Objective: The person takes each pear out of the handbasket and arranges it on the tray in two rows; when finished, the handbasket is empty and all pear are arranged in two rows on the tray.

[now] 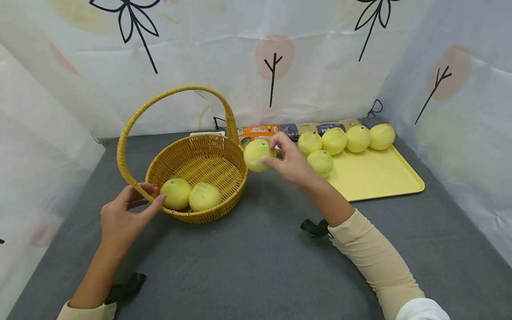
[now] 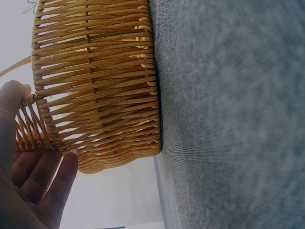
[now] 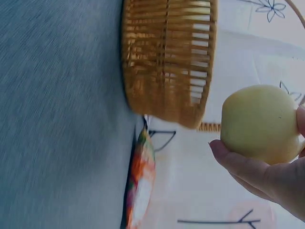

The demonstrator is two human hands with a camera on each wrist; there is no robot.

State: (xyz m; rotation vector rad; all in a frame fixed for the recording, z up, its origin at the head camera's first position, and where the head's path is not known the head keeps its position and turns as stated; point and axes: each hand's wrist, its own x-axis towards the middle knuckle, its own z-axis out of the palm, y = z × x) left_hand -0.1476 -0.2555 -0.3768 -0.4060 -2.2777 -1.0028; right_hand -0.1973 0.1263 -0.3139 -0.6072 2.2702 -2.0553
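A round yellow-green fruit, like a small pomelo, is held up by my right hand between thumb and fingers, just outside the right rim of the wicker basket. In the right wrist view the fruit hangs above table height, with the basket wall beyond it. My left hand grips the basket at its left side, where the tall handle meets the rim; the left wrist view shows fingers under that woven part. Two like fruits lie inside the basket, at its near left.
Several like fruits stand along the back and left edges of a yellow tray at the right. Behind, an orange packet and a dark and tan package lie against the patterned cloth wall. The tabletop is grey.
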